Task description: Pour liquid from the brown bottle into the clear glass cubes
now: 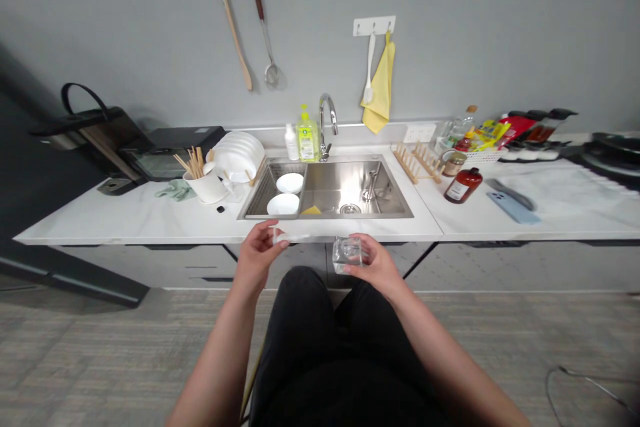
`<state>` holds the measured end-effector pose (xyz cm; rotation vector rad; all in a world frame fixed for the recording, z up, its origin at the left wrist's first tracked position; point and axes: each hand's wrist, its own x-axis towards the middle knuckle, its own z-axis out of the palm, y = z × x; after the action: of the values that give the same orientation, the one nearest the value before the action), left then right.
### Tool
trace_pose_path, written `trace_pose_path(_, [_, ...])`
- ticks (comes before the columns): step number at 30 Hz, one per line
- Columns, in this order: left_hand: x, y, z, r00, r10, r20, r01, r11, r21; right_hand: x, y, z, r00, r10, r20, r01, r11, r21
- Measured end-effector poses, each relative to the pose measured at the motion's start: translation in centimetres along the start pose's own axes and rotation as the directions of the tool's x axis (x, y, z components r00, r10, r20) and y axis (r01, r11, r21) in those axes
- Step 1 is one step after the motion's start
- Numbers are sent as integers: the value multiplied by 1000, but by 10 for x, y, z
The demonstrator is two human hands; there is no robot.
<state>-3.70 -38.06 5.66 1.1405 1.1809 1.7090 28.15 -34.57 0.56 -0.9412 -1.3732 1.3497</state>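
My right hand (376, 265) is closed round a small clear glass (347, 253), held just below the front edge of the counter. My left hand (259, 252) pinches a small clear thing (280, 236) with a thin stem pointing right; I cannot make out what it is. Both hands hover in front of a steel sink (360, 177). In the sink's left rack sit two white bowls (286, 192), and a yellow sponge (311, 210) lies beside them.
On the white counter (125, 220) stand a cup of chopsticks (203, 180), stacked white plates (240, 153), soap bottles (307, 137), a wooden rack (417, 161), a brown jar (463, 185) and a phone (514, 207). A yellow cloth (380, 90) hangs on the wall.
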Motion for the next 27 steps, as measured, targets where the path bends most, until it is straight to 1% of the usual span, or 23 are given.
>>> trace_pose_path(2, [11,-17,-35,992,-75,-98,72,997,-36,3,5,-2,1000,14,0,-14,1000,-2])
trace_pose_path(4, [25,-32,-73,971,-122,-207,120,993,-24,6,8,-4,999,36,-4,-35,999,2])
trace_pose_path(6, [43,-45,-113,934,-109,-341,140,988,67,9,9,-4,999,53,-5,-53,999,7])
trace_pose_path(8, [63,-54,-149,893,-50,-446,167,960,227,12,10,-4,998,60,-6,-60,998,6])
trace_pose_path(9, [74,-57,-165,873,-15,-488,201,922,330,13,10,-4,998,60,-8,-60,998,4])
trace_pose_path(10, [85,-60,-179,856,19,-517,253,857,450,15,11,-4,998,61,-12,-61,998,2])
trace_pose_path(11, [95,-62,-190,845,53,-532,305,769,562,17,11,-4,998,62,-17,-62,998,0])
trace_pose_path(12, [105,-64,-198,846,75,-528,349,672,654,18,11,-4,998,63,-21,-63,998,-1])
trace_pose_path(14, [122,-67,-207,862,77,-501,403,495,770,20,11,-4,997,67,-28,-67,998,1])
trace_pose_path(15, [129,-69,-209,874,63,-482,411,434,802,21,10,-5,997,71,-30,-71,997,7])
trace_pose_path(17, [139,-73,-208,891,42,-452,409,358,839,22,10,-6,996,80,-31,-79,997,18])
trace_pose_path(19, [146,-79,-205,902,41,-429,394,321,861,23,9,-7,996,83,-33,-82,996,19])
trace_pose_path(21, [151,-84,-203,909,43,-415,383,310,870,23,9,-8,996,82,-33,-82,997,9])
trace_pose_path(24, [155,-92,-203,910,56,-410,372,324,870,22,10,-8,996,82,-34,-82,997,2])
trace_pose_path(27, [158,-96,-203,912,96,-399,348,336,875,22,12,-8,996,79,-37,-79,997,-1])
